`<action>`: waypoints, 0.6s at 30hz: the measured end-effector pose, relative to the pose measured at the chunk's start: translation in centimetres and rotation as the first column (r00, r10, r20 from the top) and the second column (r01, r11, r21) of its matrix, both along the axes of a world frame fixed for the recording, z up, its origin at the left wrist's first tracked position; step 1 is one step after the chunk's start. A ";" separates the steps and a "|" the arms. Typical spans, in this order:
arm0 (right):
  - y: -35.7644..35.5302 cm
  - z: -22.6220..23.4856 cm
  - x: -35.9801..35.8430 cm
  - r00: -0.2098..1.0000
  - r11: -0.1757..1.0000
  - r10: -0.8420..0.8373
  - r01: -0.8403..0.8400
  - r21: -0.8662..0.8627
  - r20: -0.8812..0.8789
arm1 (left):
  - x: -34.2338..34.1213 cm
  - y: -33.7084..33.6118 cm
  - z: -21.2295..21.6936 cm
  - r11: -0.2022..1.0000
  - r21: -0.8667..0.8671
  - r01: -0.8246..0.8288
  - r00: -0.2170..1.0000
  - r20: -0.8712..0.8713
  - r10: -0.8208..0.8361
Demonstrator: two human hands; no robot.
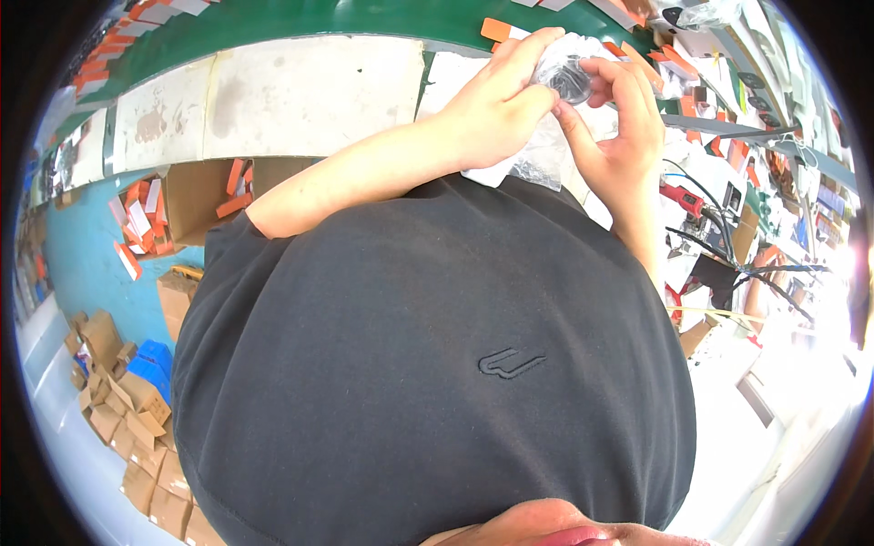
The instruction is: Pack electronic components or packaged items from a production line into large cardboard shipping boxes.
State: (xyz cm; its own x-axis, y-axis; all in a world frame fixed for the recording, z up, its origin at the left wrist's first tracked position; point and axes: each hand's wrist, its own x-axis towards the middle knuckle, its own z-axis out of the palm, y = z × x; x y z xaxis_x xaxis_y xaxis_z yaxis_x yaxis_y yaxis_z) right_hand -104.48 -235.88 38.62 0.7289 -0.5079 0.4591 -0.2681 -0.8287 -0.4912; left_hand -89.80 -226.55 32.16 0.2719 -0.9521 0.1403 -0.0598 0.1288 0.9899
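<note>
Hands (564, 114) raised, apparently pinching clear bag (546, 146).

Bright daylight floods my view; glare washes out the lower right, and straight edges bend toward the dark rim.

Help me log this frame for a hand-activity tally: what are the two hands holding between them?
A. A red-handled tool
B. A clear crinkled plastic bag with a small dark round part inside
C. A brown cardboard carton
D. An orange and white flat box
B: the left hand and the right hand both pinch a clear plastic bag with a small dark round part showing through it, above the worktable.
</note>
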 end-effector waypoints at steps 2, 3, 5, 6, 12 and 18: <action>-0.1 0.1 0.0 0.999 0.998 0.031 -0.033 0.049 0.029 | -0.1 -0.3 -0.1 0.989 -0.127 -0.081 0.987 0.128 0.098; -0.2 -0.1 -0.1 0.999 0.998 0.030 -0.031 0.049 0.031 | 0.0 -0.4 -0.1 0.989 -0.126 -0.079 0.987 0.131 0.096; -0.5 -0.6 -0.4 0.987 0.995 0.075 -0.084 0.062 0.141 | 0.1 -0.5 0.2 0.990 -0.139 0.032 0.990 -0.134 -0.051; -0.5 -0.7 -0.5 0.987 0.994 0.074 -0.084 0.063 0.140 | 0.0 -0.5 0.2 0.990 -0.138 0.032 0.990 -0.135 -0.051; -0.3 -1.2 -0.5 0.985 0.992 0.020 0.002 -0.125 0.171 | 0.1 -0.7 -0.1 0.974 -0.225 0.038 0.999 -0.020 -0.044; -0.3 -1.7 -0.4 0.988 0.998 0.027 -0.018 -0.057 0.154 | -0.2 -1.2 -1.7 0.986 -0.157 0.056 0.973 -0.214 -0.089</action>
